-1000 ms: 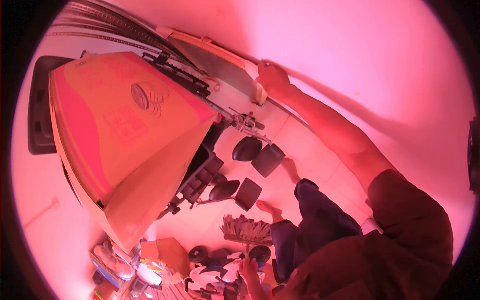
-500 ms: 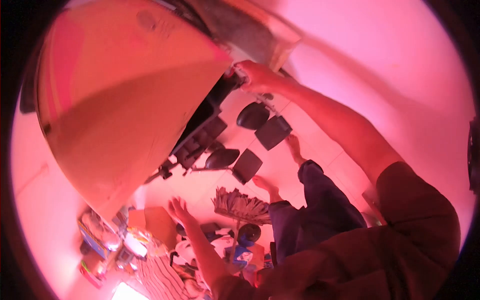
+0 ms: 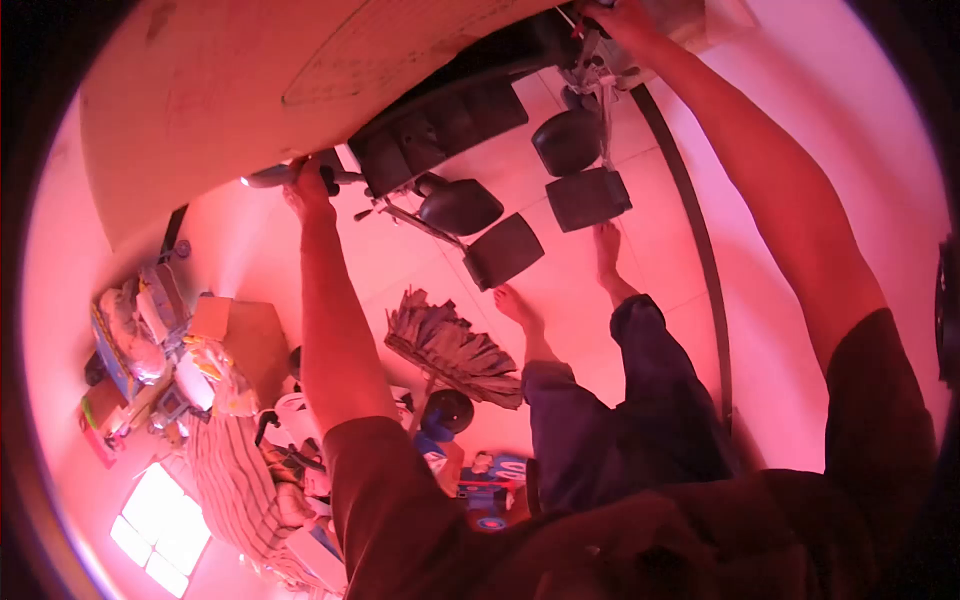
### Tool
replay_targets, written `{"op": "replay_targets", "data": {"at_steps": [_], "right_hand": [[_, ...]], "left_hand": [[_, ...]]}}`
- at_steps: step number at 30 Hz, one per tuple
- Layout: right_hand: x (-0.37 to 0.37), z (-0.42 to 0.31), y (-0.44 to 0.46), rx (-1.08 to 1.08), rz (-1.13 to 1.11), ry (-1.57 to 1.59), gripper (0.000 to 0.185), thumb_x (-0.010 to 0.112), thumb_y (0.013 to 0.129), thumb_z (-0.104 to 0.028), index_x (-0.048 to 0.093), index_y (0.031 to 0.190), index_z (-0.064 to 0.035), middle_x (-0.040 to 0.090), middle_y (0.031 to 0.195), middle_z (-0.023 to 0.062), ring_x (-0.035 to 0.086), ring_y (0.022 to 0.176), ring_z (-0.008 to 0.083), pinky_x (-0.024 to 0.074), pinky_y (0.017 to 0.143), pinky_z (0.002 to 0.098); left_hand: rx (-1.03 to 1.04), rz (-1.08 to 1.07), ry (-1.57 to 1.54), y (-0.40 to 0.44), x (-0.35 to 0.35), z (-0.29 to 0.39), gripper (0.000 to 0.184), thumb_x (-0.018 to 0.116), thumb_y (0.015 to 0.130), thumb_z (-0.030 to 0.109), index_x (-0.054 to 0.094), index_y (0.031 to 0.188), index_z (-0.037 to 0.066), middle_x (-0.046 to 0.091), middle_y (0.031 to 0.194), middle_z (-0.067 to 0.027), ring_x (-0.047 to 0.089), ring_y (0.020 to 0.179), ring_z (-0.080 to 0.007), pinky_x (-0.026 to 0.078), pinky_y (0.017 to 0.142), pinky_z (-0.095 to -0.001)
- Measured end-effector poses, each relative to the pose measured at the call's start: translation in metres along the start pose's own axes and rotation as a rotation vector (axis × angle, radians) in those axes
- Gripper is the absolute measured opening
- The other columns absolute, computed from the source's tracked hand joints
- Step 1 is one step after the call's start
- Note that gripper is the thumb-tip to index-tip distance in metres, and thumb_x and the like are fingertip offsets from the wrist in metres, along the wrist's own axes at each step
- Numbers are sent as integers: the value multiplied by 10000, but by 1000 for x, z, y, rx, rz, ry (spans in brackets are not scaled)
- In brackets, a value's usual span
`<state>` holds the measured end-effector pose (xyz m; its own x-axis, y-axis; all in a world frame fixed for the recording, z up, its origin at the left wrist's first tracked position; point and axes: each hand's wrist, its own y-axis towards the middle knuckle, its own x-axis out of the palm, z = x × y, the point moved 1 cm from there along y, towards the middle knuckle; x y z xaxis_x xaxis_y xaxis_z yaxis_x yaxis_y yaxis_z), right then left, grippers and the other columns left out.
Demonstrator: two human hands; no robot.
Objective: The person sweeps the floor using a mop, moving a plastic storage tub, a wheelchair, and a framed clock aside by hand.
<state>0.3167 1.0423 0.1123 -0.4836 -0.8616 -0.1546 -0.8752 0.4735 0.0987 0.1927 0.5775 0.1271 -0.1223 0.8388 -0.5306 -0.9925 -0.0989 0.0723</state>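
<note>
A wheelchair stands in front of me, with dark padded leg rests and two footplates. A large tan sheet, like cardboard, lies over it and hides most of it. My left hand is closed on a part of the wheelchair's side at the sheet's near edge; its fingers are partly hidden. Near the top of the view, my right hand is closed at the wheelchair's other side, by the metal leg-rest hanger. The exact part it grips is unclear.
My bare feet stand just before the footplates. A broom lies to their left. Boxes, striped cloth and other clutter fill the lower left. A pale wall rises on the right. Pinkish light tints everything.
My left hand has come up from the air near the boxes to the wheelchair's side. The wheelchair and sheet have turned and sit higher in view; my right hand has stayed with them.
</note>
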Motion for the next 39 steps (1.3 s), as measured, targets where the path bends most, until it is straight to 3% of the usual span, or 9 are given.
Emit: {"op": "replay_targets", "data": {"at_steps": [9,11,15,25,29,30,31,35,39], "right_hand": [[1,26,2,186,91,-149,174,677,793,-193,602,781,-37,573,596,44,533,511,150,403,464,301],[-13,58,16,-61,-70,-442,308,590,878,-323,644,965,-32,677,791,54,616,731,123,458,623,278],[-3,67,31,-28,-87,-336,269,560,905,-281,616,1012,-41,671,799,37,604,718,123,445,621,268],[27,38,47,229,-191,-228,239,551,911,-259,665,916,-49,646,808,12,526,698,93,397,610,249],[33,81,65,289,-242,-300,296,583,884,-297,646,991,-29,639,876,26,548,769,110,426,674,271],[33,89,69,305,-324,-313,338,598,872,-292,621,1063,-14,648,947,47,583,825,128,454,724,286],[37,104,74,240,-256,-327,365,596,869,-315,606,1075,-14,647,932,46,571,790,119,442,694,283],[61,191,88,491,-227,-267,337,580,866,-364,601,980,-48,552,829,-1,503,737,87,417,610,261],[103,272,107,525,-153,-247,316,591,861,-322,578,1003,-40,546,848,7,514,761,96,424,623,260]], "left_hand": [[-137,-3,-129,-1,-5,-3,228,618,740,112,706,941,50,628,808,-59,571,715,-149,466,596,-286],[-161,-52,-215,-3,-11,-6,216,607,740,102,705,923,41,605,745,-43,543,629,-127,435,517,-264],[-161,-45,-216,8,-1,-10,218,593,735,132,702,894,31,570,625,-38,515,512,-129,397,446,-269],[-215,12,-139,22,12,-63,185,593,724,125,691,873,76,664,799,-50,614,791,-175,466,743,-316],[-34,43,-402,10,22,-86,166,560,803,109,637,945,70,621,822,7,560,753,-83,438,629,-242],[-53,76,-474,6,24,-76,123,581,785,117,627,888,68,623,811,-8,575,742,-133,449,628,-295],[-47,59,123,6,19,-66,139,610,768,150,612,881,69,624,854,-47,585,745,-214,452,667,-337],[-180,164,157,0,56,-149,642,690,730,376,425,1210,41,597,1027,-214,559,993,-418,441,847,-442],[111,262,365,-37,84,-189,590,660,809,253,381,1255,-11,565,1061,-271,559,977,-407,461,781,-459]]}}
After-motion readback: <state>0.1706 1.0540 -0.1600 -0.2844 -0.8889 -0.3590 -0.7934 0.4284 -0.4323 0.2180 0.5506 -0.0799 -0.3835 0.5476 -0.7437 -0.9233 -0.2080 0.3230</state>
